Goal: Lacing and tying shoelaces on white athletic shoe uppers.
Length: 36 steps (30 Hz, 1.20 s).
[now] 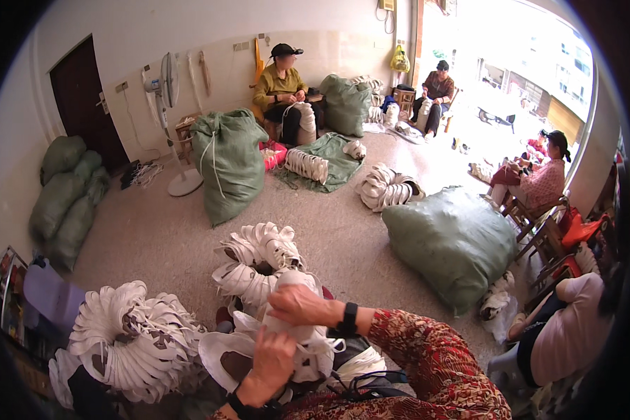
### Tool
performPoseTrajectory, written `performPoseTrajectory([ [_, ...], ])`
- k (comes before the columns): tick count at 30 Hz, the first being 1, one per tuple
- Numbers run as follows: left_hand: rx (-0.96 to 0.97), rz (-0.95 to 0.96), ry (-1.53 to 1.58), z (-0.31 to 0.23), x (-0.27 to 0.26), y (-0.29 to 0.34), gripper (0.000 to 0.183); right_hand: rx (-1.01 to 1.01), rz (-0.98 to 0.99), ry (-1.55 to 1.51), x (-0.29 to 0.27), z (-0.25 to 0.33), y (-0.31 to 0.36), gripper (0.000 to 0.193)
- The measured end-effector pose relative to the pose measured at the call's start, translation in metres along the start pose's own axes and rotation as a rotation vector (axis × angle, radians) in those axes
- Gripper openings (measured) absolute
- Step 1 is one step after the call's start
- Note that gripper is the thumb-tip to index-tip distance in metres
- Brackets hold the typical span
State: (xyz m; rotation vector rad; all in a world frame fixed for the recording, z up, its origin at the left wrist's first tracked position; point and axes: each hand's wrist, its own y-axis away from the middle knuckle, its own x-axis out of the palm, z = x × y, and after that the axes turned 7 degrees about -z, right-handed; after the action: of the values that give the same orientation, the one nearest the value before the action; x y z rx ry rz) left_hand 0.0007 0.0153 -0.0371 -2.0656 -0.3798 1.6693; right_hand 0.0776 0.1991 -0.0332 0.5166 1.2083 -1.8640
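Speckled floor point(308, 210) spreads between pale walls point(189, 31), with bulging green sacks point(448, 241) and seated co-workers point(278, 87) around it. At lower centre, the person's right hand point(302, 306) curls its fingers over a white shoe upper point(280, 324), gripping it. The left hand point(273, 360), half closed, is just below; whether it grips cannot be told. One curved stack point(241, 280) of uppers lies just ahead.
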Motion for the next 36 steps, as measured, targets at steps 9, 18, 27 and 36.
performPoseTrajectory([
  [9, -0.324, -0.047, 0.218, 0.04, -0.006, -0.028, 0.006, 0.392, -0.049, -0.103, 0.025, -0.055, -0.021, 0.03],
  [18, -0.277, 0.094, 0.181, 0.008, -0.021, -0.023, 0.029, 0.412, -0.086, -0.091, 0.031, -0.053, -0.001, 0.032],
  [27, -0.203, 0.114, -0.052, 0.003, 0.009, -0.02, 0.03, 0.381, -0.07, -0.101, 0.014, -0.05, -0.007, 0.029],
  [36, -0.204, -0.049, 0.072, 0.01, 0.02, 0.001, 0.027, 0.388, -0.044, -0.115, 0.018, -0.044, 0.001, 0.03],
])
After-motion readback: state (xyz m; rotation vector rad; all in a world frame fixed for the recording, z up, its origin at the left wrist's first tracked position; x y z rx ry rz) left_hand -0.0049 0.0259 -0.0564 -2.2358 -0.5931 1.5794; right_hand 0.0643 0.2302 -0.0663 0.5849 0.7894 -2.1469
